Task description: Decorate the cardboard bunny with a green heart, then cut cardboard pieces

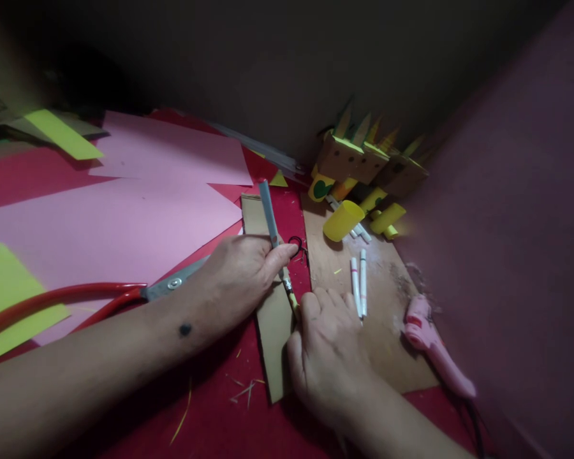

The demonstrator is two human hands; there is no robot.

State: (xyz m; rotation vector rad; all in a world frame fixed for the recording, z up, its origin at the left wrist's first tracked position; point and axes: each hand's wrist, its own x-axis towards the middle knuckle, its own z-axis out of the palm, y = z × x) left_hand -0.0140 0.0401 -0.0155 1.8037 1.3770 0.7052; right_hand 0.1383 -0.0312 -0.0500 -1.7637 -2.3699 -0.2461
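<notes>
My left hand [243, 271] is closed round a slim blue-grey stick [268, 207], whose upper end stands out above the fingers. Just below its thumb shows a thin yellow piece with a silvery band [288, 285]. That piece runs down to my right hand [330, 354], whose curled fingers are pressed round its lower end. Both hands are over a narrow cardboard strip [275, 347] lying on the red surface [210, 395]. A small black loop [295, 245] shows by the left thumb.
Red-handled scissors [172, 284] lie beside my left forearm, over pink paper [124, 217] and yellow-green paper [4, 280]. On the right, a wooden board [387, 344] bears white markers [363, 280] and a yellow tube [343, 221]. Beyond are cardboard figures [349, 159]; a pink glue gun [435, 350] lies far right.
</notes>
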